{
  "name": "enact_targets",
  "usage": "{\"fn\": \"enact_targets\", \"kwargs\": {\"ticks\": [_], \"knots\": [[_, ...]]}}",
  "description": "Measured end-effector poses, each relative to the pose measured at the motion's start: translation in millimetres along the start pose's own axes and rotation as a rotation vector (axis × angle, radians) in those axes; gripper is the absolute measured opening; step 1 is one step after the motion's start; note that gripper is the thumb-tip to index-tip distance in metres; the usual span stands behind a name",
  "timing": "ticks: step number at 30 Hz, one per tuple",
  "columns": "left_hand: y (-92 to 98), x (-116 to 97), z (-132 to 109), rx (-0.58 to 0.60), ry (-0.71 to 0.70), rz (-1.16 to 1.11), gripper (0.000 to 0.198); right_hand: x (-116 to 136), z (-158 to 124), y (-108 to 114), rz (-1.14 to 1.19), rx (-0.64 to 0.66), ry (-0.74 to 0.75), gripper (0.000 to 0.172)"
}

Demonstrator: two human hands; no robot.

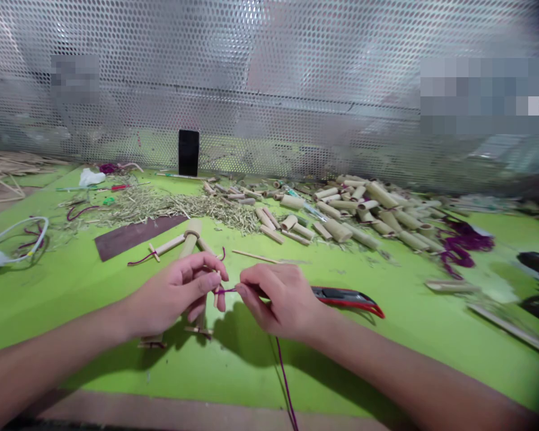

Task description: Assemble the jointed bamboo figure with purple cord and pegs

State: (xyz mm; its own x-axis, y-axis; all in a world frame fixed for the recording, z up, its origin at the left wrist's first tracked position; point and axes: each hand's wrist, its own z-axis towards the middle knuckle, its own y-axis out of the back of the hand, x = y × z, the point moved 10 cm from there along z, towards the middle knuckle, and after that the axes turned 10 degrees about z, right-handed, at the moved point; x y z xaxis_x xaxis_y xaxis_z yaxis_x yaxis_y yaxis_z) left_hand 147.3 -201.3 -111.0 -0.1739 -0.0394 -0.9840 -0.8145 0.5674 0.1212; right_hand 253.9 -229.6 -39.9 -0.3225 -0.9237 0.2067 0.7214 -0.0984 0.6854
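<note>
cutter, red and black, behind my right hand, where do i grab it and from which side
Take the cutter around its mid-body, from above, pinching across its narrow width. It lies flat on the green table, long axis left to right, with bare table in front and behind. Its left end is hidden by the right hand, so stay off that end.

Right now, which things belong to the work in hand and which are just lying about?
In hand:
left hand gripping bamboo figure
right hand pinching purple string

Lying about:
red-black cutter
bamboo tube pile
shavings
black phone
dark strip
</note>
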Motion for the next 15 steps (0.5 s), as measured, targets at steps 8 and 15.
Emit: {"fn": "enact_targets", "kwargs": {"ticks": [8, 15], "knots": [[-3.1, 1.4, -1.1, 0.066, 0.026, 0.055, 0.036, 1.8, 1.7, 4.7, -0.075, -0.011, 0.030, 0.014], [-3.4, -1.1, -1.0, 0.061, 0.053, 0.074, 0.037, 5.9, 2.4, 6.3, -0.134, -0.034, 0.079, 0.018]]}}
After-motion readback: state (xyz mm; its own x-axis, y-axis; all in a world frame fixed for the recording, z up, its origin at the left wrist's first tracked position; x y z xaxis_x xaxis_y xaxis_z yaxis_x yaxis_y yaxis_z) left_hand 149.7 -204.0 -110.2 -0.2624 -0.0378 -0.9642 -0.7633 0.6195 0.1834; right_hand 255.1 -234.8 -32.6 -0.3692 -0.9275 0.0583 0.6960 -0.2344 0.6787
